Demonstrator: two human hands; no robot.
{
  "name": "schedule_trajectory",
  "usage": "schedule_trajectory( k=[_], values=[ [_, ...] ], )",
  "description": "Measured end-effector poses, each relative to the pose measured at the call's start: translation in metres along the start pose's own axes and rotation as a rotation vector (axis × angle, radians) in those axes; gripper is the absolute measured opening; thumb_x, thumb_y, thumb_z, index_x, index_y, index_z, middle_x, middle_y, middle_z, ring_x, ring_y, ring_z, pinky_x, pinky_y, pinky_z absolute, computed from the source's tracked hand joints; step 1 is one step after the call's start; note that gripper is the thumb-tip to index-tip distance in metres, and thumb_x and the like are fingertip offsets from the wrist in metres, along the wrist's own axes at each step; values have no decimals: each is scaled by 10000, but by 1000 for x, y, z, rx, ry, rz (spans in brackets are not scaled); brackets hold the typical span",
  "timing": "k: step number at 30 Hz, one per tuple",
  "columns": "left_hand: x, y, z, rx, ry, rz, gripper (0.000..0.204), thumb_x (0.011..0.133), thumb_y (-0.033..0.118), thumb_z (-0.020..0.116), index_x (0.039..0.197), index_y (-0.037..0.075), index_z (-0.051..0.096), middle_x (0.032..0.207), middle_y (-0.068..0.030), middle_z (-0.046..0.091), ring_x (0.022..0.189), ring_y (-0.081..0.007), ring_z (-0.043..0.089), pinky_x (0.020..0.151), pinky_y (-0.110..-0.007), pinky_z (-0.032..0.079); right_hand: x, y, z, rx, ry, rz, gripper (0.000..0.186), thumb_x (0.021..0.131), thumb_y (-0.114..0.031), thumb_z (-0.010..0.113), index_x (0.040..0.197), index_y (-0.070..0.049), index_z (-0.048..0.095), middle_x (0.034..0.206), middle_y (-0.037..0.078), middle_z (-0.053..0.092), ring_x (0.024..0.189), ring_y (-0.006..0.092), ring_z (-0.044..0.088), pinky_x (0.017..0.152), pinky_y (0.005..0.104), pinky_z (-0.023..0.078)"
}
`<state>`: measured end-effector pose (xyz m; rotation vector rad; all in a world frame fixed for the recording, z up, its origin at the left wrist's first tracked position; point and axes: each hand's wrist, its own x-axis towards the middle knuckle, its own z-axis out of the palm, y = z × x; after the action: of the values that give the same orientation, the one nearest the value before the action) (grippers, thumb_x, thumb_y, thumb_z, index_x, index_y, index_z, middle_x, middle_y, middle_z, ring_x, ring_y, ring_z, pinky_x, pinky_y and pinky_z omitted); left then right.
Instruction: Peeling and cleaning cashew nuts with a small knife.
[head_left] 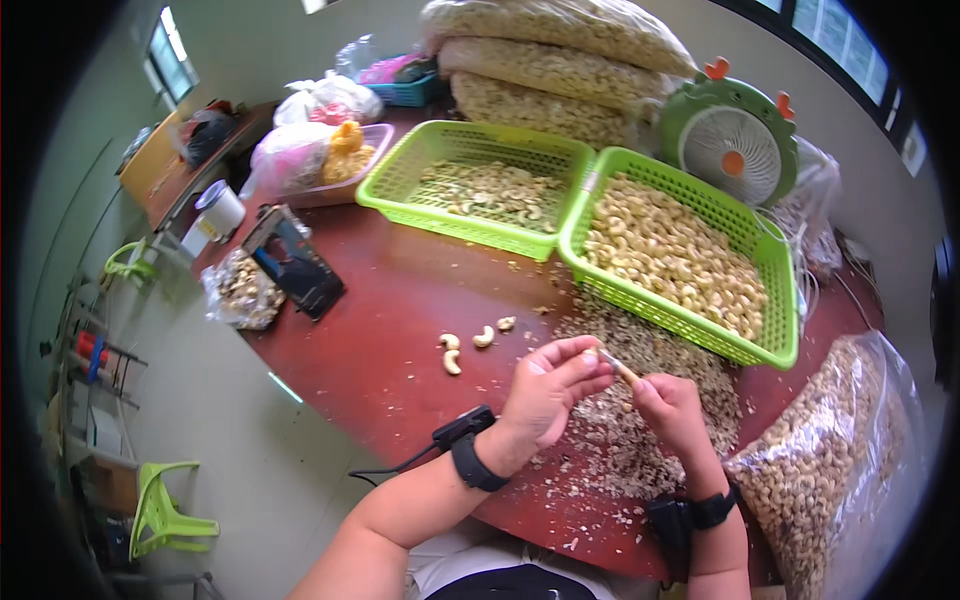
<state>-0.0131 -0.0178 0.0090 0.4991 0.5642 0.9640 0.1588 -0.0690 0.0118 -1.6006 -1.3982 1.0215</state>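
My right hand (670, 408) is closed round the light wooden handle of a small knife (626, 374), its short blade pointing up and left. The blade meets the fingertips of my left hand (548, 392), which pinch a cashew nut mostly hidden by the fingers. Both hands are held above a wide heap of crumbly skin scraps (640, 440) on the red table (390, 300). To the left of my left hand lie several loose cashews (484, 337), pale and curved. Each wrist wears a black strap with a small device.
A green basket (780, 345) full of cashews stands beyond my hands, and another green basket (480, 238) with broken pieces is beside it. A clear bag of nuts (830, 450) bulges at right. A phone-like dark stand (295, 265), a green fan (730, 140) and stacked sacks (560, 55) sit farther off.
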Motion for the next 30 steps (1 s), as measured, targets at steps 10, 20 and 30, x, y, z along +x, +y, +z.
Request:
schedule_trajectory(
  k=[10,20,30],
  values=[
    [-3,1,2,-21,-21,25,196,817,49,532,1010,17,522,945,-119,576,907,-221,572,774,-337,512,2,-7,0,-44,-50,-4,324,813,-252,540,618,6,526,477,26,423,452,65,376,420,256,315],
    [-5,3,2,-15,-10,42,188,809,34,542,992,-5,520,926,-101,562,878,-193,568,743,-343,528,2,-13,4,-67,-58,-35,310,814,-250,542,639,5,541,476,32,430,452,69,376,422,257,318],
    [-4,-3,-4,-14,-13,88,152,794,3,539,946,-1,531,910,-103,568,909,-233,569,757,-375,525,3,-14,4,-110,-36,-36,301,804,-259,550,657,3,563,475,44,456,443,76,407,424,258,337]
  ],
)
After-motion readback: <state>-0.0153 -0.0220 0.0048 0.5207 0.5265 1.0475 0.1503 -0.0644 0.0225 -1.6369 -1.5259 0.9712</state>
